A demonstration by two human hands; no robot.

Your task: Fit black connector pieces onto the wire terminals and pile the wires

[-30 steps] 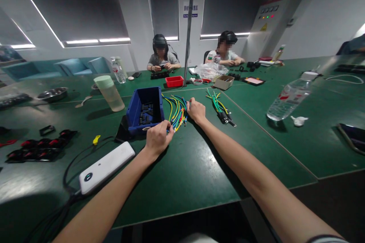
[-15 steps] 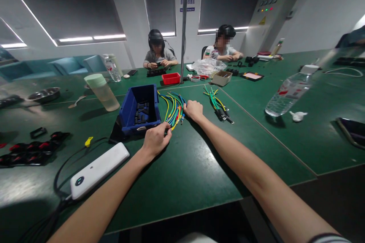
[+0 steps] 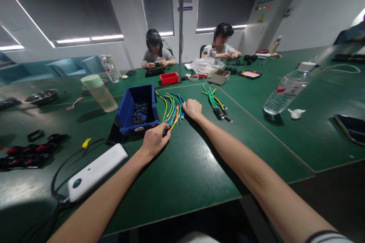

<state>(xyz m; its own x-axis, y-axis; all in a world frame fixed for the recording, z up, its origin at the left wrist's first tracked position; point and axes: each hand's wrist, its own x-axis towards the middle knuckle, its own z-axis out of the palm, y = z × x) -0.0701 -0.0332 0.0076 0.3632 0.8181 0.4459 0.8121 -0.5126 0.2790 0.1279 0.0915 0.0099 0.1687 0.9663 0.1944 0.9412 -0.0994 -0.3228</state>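
My left hand (image 3: 154,139) is closed in a pinch on a small black piece (image 3: 165,132), just right of the blue bin's front corner. Several short black pieces (image 3: 140,112) lie inside the blue bin (image 3: 122,112). My right hand (image 3: 193,109) has its fingers curled at the right edge of a spread of wires (image 3: 172,107), in yellow, green and blue with metal end lugs. It grips at a wire there; the fingertips are partly hidden. Right of this hand lies a second bunch of green and yellow wires (image 3: 212,98) with black sleeves and ring lugs at the near ends.
A white power bank (image 3: 98,171) with a black cable lies at front left, beside black-and-red parts (image 3: 31,152). A green-lidded bottle (image 3: 99,93) stands left, a water bottle (image 3: 286,89) right. Two people sit across the table behind a red tray (image 3: 169,78) and a pole (image 3: 180,30).
The whole view has shifted slightly. Both hands keep nearly the same places and grips, and the wires and bin look unchanged.
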